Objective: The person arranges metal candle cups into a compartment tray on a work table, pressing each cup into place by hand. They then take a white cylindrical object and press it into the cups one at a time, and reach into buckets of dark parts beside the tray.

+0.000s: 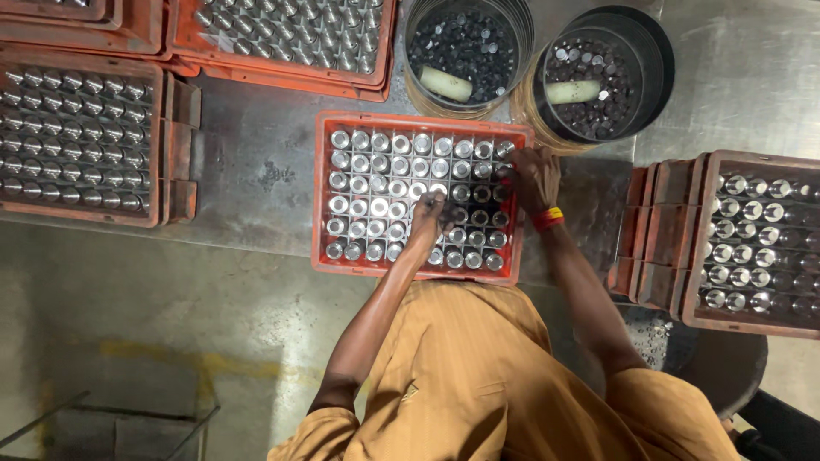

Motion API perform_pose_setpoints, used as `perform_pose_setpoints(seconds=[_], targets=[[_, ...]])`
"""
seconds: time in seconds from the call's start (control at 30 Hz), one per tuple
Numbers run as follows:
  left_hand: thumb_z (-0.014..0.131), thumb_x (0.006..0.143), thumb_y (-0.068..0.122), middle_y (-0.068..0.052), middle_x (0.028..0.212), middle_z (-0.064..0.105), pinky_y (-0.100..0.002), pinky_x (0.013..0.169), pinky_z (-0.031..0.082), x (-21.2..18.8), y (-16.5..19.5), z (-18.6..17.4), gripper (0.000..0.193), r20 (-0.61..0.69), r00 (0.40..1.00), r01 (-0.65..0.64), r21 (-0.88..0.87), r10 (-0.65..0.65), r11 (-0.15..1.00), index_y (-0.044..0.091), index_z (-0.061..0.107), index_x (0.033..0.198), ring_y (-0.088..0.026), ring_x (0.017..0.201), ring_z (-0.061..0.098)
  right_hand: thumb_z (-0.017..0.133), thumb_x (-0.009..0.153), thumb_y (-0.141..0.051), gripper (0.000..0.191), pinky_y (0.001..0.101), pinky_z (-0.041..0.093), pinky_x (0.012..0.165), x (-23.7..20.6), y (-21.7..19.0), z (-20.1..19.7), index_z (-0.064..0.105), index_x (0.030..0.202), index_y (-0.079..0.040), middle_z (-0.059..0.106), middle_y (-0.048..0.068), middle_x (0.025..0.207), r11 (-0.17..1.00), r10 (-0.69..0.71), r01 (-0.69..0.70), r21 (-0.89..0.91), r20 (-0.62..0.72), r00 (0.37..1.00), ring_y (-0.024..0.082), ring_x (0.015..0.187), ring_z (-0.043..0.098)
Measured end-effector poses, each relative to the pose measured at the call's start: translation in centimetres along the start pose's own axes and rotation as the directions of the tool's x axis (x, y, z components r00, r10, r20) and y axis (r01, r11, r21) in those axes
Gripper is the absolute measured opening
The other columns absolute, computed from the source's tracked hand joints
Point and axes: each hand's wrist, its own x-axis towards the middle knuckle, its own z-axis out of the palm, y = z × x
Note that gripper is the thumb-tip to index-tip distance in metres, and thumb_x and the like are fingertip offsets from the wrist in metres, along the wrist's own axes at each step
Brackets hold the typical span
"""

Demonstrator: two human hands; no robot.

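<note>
Metal cylinders [376, 183] fill the orange divided crate [418, 122] in front of me. My left hand [430, 218] is curled over one cell, pinching a piece, I think; my right hand [534, 177] rests bent on the crate's right rim, grip unclear. Beyond stand two round buckets [598, 81] of dark parts. No labels visible.

The scene contains five orange crates [418, 122] of metal cylinders [379, 207], two round bins [466, 51] at the far side, one pale rod [446, 83] in each bin, and two hands [535, 176].
</note>
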Motion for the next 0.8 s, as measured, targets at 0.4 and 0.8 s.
perform_pose_setpoints(seconds=[0.4, 0.8], targets=[[0.057, 0.11, 0.024, -0.005, 0.078, 0.066, -0.024, 0.047, 0.043, 0.2, -0.2, 0.6, 0.026, 0.019, 0.999, 0.028, 0.163, -0.032, 0.986, 0.0, 0.066, 0.117, -0.009, 0.055, 0.053, 0.08, 0.082, -0.026, 0.011, 0.0591, 0.032, 0.094, 1.4, 1.1, -0.1, 0.079, 0.082, -0.015, 0.077, 0.005, 0.081, 0.993, -0.113, 0.117, -0.035, 0.085, 0.99, 0.033, 0.093, 0.061], [0.055, 0.106, 0.026, 0.0, 0.066, 0.056, -0.024, 0.037, 0.031, -0.8, 0.4, 2.1, 0.041, 0.028, 0.999, -0.032, 0.283, 0.025, 0.958, 0.009, 0.049, 0.144, -0.006, 0.047, 0.046, 0.073, 0.1, -0.012, 0.019, 0.0302, 0.055, 0.076, -6.2, -5.3, 4.3, 0.071, 0.116, -0.003, 0.071, 0.003, 0.104, 0.4, 0.259, -0.287, 0.87, 0.193, 0.946, 0.011, 0.091, 0.065]])
